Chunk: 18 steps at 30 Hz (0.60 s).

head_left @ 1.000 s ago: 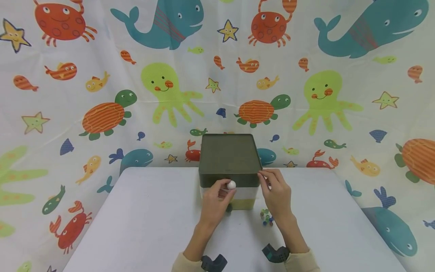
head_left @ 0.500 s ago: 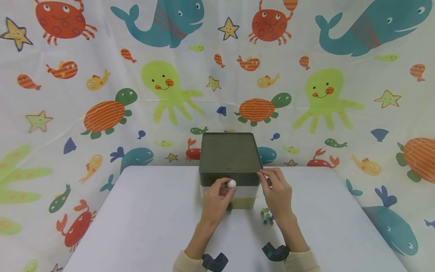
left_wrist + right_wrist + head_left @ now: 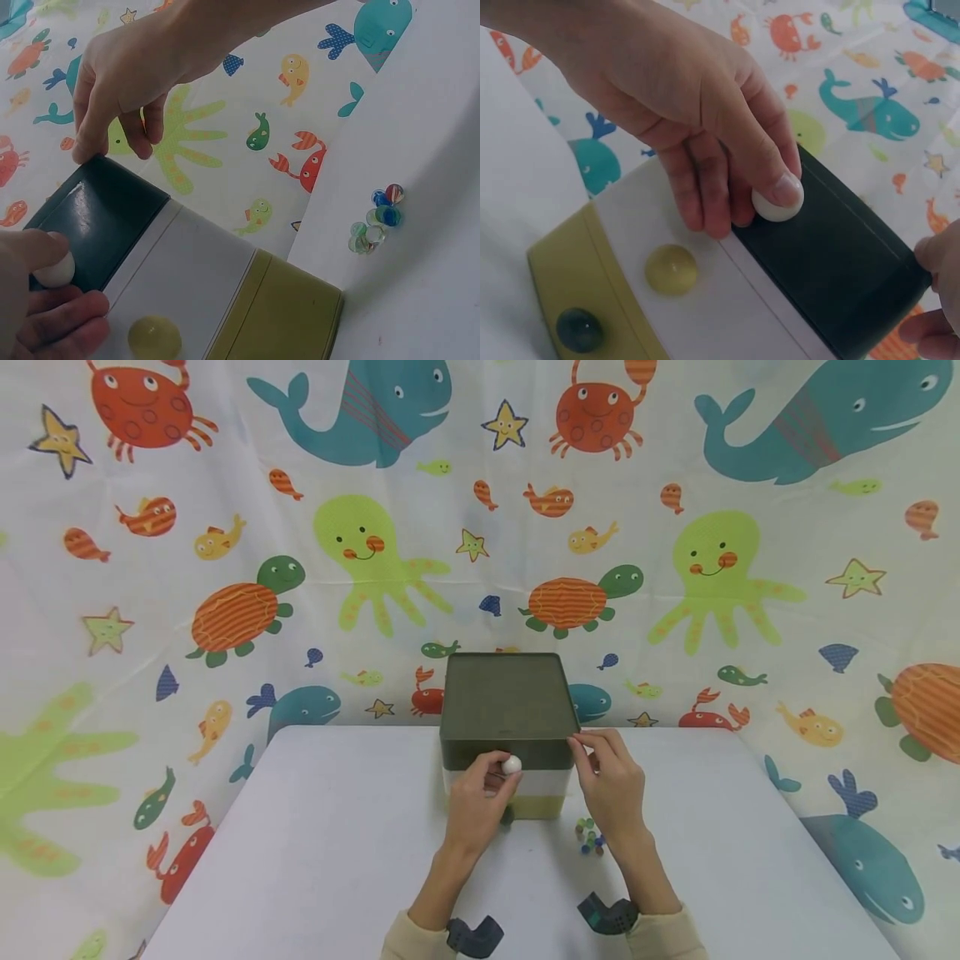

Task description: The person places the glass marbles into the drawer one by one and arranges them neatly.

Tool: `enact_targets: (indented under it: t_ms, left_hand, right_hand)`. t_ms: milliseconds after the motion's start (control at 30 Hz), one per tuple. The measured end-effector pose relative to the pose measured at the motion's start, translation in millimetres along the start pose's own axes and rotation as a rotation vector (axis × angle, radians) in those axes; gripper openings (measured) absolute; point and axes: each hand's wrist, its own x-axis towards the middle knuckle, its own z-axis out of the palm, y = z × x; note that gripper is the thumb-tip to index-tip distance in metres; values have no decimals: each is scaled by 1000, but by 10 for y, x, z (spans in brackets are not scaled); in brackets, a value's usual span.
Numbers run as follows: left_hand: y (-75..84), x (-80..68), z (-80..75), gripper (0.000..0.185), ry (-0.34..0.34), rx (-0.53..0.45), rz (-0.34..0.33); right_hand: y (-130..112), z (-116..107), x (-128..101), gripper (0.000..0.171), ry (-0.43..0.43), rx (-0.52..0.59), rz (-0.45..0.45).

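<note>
A small drawer box [image 3: 507, 702] stands at the table's far middle. It has a dark green top drawer [image 3: 840, 270], a white middle drawer [image 3: 187, 277] and a yellow-green bottom drawer [image 3: 285, 315]. My left hand [image 3: 501, 774] pinches the white knob [image 3: 512, 765] of the top drawer between thumb and fingers [image 3: 776, 187]. My right hand [image 3: 581, 747] holds the box's top right front corner with curled fingertips [image 3: 82, 150]. A yellow knob [image 3: 671, 268] and a dark knob [image 3: 579, 328] show below on the closed lower drawers.
Several glass marbles [image 3: 588, 838] lie in a small heap on the white table [image 3: 337, 827], just right of the box and under my right wrist. A sea-animal patterned cloth [image 3: 225, 568] hangs behind and around the table.
</note>
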Motion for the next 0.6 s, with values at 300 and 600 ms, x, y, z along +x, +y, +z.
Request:
enact_targets:
  t_ms: [300, 600]
  left_hand:
    - [8, -27, 0, 24, 5, -15, 20]
    - [39, -85, -22, 25, 20, 22, 45]
  right_hand:
    - [-6, 5, 11, 15, 13, -1, 5]
    - [3, -11, 17, 11, -30, 4, 25]
